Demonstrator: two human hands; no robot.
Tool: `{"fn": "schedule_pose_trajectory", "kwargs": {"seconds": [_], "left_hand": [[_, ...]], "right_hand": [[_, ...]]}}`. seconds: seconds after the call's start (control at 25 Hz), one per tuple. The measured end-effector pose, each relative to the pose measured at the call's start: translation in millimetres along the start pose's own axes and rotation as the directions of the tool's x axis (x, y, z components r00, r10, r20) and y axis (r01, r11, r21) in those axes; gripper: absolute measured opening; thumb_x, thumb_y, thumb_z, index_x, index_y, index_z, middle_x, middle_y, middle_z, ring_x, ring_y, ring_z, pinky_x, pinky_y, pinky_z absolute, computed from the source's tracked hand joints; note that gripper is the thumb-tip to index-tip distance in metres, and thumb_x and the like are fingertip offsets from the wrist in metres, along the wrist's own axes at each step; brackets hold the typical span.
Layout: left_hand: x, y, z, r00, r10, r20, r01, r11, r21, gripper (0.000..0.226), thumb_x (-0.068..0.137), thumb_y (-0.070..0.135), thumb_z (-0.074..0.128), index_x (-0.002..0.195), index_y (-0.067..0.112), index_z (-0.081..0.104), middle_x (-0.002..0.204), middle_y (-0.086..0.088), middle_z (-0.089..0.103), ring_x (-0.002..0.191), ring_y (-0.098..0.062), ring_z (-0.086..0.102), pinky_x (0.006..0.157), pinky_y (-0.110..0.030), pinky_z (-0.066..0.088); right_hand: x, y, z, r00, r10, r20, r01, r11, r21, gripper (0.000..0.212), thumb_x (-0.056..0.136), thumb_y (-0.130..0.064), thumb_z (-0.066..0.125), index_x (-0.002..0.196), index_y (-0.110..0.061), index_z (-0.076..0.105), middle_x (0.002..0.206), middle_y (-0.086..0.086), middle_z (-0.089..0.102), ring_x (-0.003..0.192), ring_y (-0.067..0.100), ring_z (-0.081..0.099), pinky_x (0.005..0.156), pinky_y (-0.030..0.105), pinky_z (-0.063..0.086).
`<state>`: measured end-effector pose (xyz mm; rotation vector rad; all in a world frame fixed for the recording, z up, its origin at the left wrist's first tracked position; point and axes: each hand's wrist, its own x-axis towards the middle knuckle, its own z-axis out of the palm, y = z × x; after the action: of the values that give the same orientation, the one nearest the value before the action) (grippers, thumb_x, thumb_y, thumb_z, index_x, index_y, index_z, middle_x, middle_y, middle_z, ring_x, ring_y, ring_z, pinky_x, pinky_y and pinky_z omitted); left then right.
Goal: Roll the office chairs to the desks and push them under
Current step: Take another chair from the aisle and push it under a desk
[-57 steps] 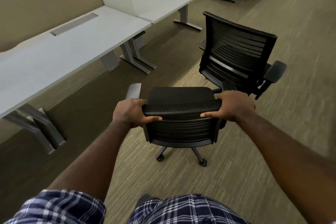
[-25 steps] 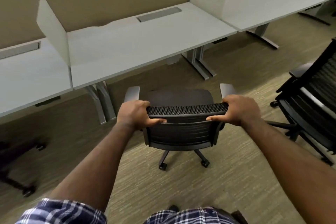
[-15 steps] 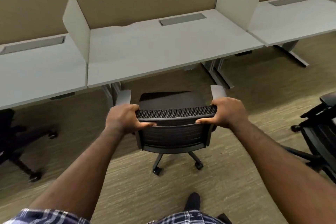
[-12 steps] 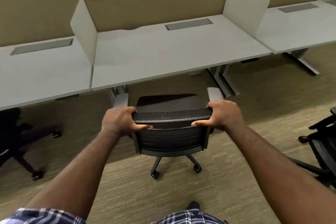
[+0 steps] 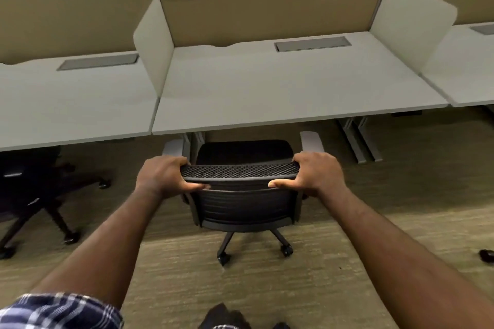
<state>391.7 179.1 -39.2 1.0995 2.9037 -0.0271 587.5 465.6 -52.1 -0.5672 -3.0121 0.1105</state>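
The desk (image 5: 280,88) edge hides the front of the chair (image 5: 244,203) seat and its armrest tips. The left hand (image 5: 163,176) and right hand (image 5: 316,173) clamp the backrest's top corners; fingertips curl over, hidden.

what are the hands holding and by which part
Both hands, left hand and right hand, grip the office chair by the top edge of its backrest, one at each corner.

Even, soft overhead light, pale desk (image 5: 280,88) tops bright without glare, deep shade beneath them swallowing the dark chair (image 5: 34,189) at left, wide-angle bending of the partition lines toward the edges, slight softness and blur on the plaid sleeve (image 5: 58,311)
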Motion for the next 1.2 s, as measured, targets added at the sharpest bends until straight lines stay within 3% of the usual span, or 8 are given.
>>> {"fn": "schedule_pose_trajectory", "kwargs": {"seconds": [0.24,0.44,0.72,0.92,1.2], "left_hand": [[26,-14,-2,0.999,-0.031,0.032,0.031,1.0,-0.004,0.071,0.053,0.092,0.054,0.09,0.033,0.066,0.08,0.014,0.061,0.072,-0.009,0.053,0.063,-0.028,0.04],[50,-31,1,0.999,-0.046,0.016,0.046,0.998,-0.04,0.083,0.044,0.097,0.041,0.092,0.034,0.066,0.086,0.012,0.068,0.074,-0.01,0.055,0.065,-0.029,0.045],[84,-49,-6,0.998,-0.045,0.046,0.047,0.998,-0.049,0.081,0.046,0.094,0.04,0.094,0.033,0.065,0.083,0.013,0.062,0.076,-0.008,0.054,0.063,-0.027,0.042],[109,-58,-6,0.998,-0.058,0.034,0.06,0.996,-0.071,0.088,0.042,0.097,0.039,0.094,0.031,0.066,0.085,0.011,0.065,0.078,-0.01,0.058,0.067,-0.03,0.049],[130,-67,-6,0.998,-0.048,0.04,0.051,0.997,-0.058,0.074,0.055,0.09,0.056,0.098,0.031,0.065,0.084,0.012,0.063,0.076,-0.01,0.056,0.064,-0.028,0.045]], "right_hand": [[39,-1,5,0.999,-0.033,0.013,0.033,0.999,-0.003,0.09,0.05,-0.107,0.027,0.076,-0.025,0.054,0.074,-0.007,0.051,0.066,0.013,0.05,0.059,0.029,0.041],[70,-6,8,0.999,-0.053,0.014,0.053,0.998,-0.015,0.091,0.051,-0.107,0.025,0.075,-0.024,0.053,0.074,-0.007,0.051,0.065,0.012,0.05,0.057,0.029,0.042],[116,-13,13,0.999,-0.034,0.026,0.035,0.999,-0.024,0.093,0.049,-0.109,0.023,0.078,-0.025,0.054,0.075,-0.007,0.051,0.068,0.012,0.051,0.065,0.033,0.051],[143,-12,11,0.998,-0.034,0.045,0.034,0.999,-0.011,0.091,0.05,-0.108,0.026,0.079,-0.026,0.053,0.076,-0.009,0.049,0.073,0.013,0.051,0.067,0.034,0.05],[167,-10,15,0.997,-0.059,0.042,0.061,0.998,-0.034,0.096,0.052,-0.108,0.021,0.085,-0.026,0.058,0.081,-0.007,0.056,0.077,0.015,0.054,0.076,0.036,0.048]]}}
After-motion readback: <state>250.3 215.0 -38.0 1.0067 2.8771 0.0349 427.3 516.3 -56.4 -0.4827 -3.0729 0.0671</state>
